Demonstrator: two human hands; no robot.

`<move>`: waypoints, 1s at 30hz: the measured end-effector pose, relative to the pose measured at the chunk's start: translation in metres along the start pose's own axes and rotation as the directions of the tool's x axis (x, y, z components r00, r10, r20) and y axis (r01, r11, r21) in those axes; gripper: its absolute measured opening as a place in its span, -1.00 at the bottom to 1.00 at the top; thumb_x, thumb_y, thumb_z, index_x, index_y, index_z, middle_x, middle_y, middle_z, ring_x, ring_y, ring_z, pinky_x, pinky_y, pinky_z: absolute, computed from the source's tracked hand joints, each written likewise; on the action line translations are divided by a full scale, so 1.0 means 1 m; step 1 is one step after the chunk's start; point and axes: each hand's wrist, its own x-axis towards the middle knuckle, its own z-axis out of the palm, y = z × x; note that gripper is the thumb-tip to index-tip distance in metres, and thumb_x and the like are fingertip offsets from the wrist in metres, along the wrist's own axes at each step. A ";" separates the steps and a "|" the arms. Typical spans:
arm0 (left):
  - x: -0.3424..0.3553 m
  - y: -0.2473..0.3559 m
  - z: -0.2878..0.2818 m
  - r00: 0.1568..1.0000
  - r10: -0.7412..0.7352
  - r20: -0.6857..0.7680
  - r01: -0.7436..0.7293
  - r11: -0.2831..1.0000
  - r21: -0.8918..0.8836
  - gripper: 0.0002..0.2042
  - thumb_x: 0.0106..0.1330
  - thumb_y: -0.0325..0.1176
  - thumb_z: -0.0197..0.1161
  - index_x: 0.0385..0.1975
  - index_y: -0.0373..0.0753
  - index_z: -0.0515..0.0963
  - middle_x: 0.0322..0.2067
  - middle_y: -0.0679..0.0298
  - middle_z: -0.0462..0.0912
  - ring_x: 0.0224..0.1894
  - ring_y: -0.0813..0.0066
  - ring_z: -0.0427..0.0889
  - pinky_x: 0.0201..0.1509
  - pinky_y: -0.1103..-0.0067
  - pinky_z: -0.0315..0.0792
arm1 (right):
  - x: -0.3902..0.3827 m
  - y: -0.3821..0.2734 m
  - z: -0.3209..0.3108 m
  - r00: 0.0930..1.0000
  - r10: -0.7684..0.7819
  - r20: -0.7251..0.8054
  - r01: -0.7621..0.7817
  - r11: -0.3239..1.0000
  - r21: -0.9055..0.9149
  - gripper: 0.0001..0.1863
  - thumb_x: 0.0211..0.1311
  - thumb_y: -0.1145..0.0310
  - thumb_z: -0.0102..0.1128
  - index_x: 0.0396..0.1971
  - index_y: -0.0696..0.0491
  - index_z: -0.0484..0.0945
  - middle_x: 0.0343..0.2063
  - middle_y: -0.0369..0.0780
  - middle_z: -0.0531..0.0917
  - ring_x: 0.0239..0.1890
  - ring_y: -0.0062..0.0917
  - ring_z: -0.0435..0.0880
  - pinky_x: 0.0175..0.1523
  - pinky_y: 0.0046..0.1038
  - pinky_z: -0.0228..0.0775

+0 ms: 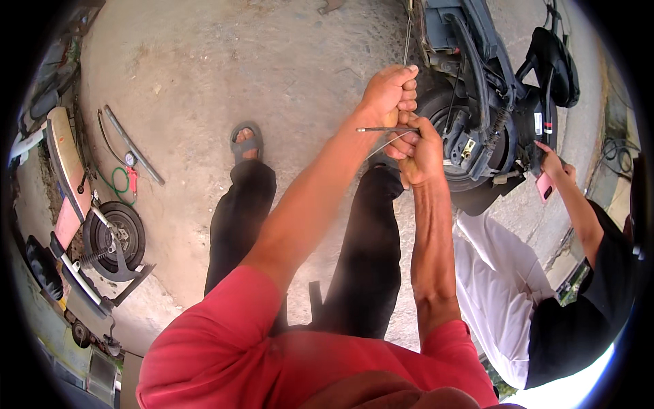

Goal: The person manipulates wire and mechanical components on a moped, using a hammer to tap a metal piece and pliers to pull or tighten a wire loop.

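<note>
Clamps a dark-sheathed cable [385,129] in the curled fingers of the right hand [424,150], with one end jutting left. Just beyond, closes the left hand [390,93] in a fist around thin strands [407,48] running upward. Holds both near the wheel [436,103] of a scooter [470,37]. Has, farther right, another person's hand [553,163] with a pink phone [545,185].

Left grip [394,92] and right grip [425,153] clasp thin cable [385,129]; scooter [482,88] alongside.
</note>
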 end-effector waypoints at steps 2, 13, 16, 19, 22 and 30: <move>0.002 -0.007 -0.001 1.000 0.021 0.016 -0.021 0.999 -0.025 -0.64 0.42 -0.23 0.21 -0.55 -0.01 0.18 -0.67 0.53 0.14 -0.68 0.66 0.15 -0.73 0.63 -0.01 | 0.002 -0.001 -0.007 1.000 0.004 -0.014 -0.004 1.000 -0.022 -0.87 0.34 0.38 -0.06 -0.39 0.04 0.43 -0.69 -0.45 0.16 -0.72 -0.72 0.02 -0.54 -0.56 -0.08; -0.005 -0.023 0.001 0.996 0.080 0.032 -0.077 0.994 -0.077 -0.74 0.44 -0.34 0.15 -0.51 -0.11 0.27 -0.63 0.50 0.23 -0.65 0.72 0.11 -0.64 0.68 0.08 | -0.005 0.000 -0.023 1.000 0.017 0.002 -0.017 0.996 -0.093 -0.88 0.32 0.35 -0.12 -0.31 0.02 0.42 -0.59 -0.41 0.28 -0.70 -0.72 0.06 -0.53 -0.58 -0.04; -0.006 -0.028 0.001 0.994 0.102 0.034 -0.099 0.991 -0.093 -0.76 0.43 -0.37 0.14 -0.50 -0.12 0.29 -0.63 0.50 0.23 -0.65 0.73 0.10 -0.64 0.69 0.09 | -0.008 0.001 -0.026 0.999 0.000 0.033 0.002 0.997 -0.072 -0.88 0.32 0.35 -0.12 -0.30 0.02 0.42 -0.56 -0.40 0.34 -0.70 -0.73 0.07 -0.53 -0.59 -0.03; -0.005 -0.032 0.003 0.993 0.122 0.004 -0.121 0.988 -0.092 -0.80 0.42 -0.39 0.13 -0.48 -0.14 0.32 -0.63 0.50 0.22 -0.65 0.74 0.09 -0.63 0.70 0.09 | -0.009 -0.001 -0.026 1.000 -0.009 -0.017 0.007 0.995 -0.098 -0.87 0.32 0.35 -0.12 -0.30 0.03 0.42 -0.51 -0.38 0.39 -0.70 -0.73 0.09 -0.54 -0.60 -0.02; -0.005 -0.036 0.003 0.992 0.129 -0.012 -0.129 0.987 -0.094 -0.83 0.42 -0.41 0.12 -0.45 -0.17 0.35 -0.63 0.50 0.22 -0.65 0.74 0.09 -0.62 0.70 0.10 | -0.011 -0.001 -0.026 1.000 -0.007 -0.017 0.005 0.992 -0.123 -0.86 0.32 0.35 -0.12 -0.27 0.04 0.43 -0.48 -0.35 0.43 -0.68 -0.72 0.12 -0.54 -0.60 0.00; -0.003 -0.045 0.004 0.989 0.144 0.020 -0.143 0.989 -0.048 -0.72 0.45 -0.33 0.11 -0.52 -0.06 0.20 -0.63 0.51 0.14 -0.66 0.68 0.11 -0.72 0.67 0.02 | -0.010 -0.003 -0.044 0.998 0.004 0.058 0.002 0.995 -0.097 -0.83 0.34 0.35 -0.13 -0.23 0.07 0.44 -0.40 -0.32 0.48 -0.66 -0.73 0.16 -0.53 -0.60 0.04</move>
